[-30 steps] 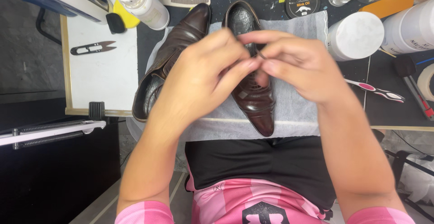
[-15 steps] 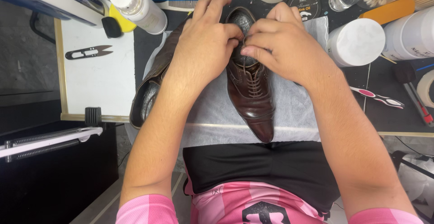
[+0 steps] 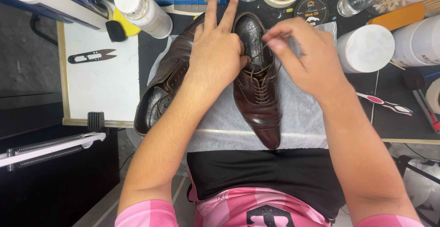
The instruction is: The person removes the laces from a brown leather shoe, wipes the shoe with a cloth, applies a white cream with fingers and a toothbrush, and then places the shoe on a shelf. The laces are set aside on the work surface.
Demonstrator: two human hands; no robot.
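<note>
Two dark brown leather dress shoes lie on a white cloth (image 3: 302,117). The right shoe (image 3: 258,103) points its toe toward me, laced. My left hand (image 3: 215,55) rests on the opening of that shoe, two fingers stretched out, thumb pressed at the laces. My right hand (image 3: 302,55) pinches a thin brown lace end (image 3: 267,48) and holds it up above the shoe's opening. The left shoe (image 3: 160,94) lies beside it, partly hidden under my left forearm.
A small black thread snip (image 3: 91,56) lies on a white board (image 3: 101,89) at left. White bottles (image 3: 142,11), a white jar lid (image 3: 365,48), a round black tin (image 3: 311,10), tape rolls and a pink-handled tool (image 3: 385,104) crowd the back and right of the bench.
Both hands have moved apart along the shoe's top. My right hand has drawn the lace end up and right; my left hand now has two fingers extended.
</note>
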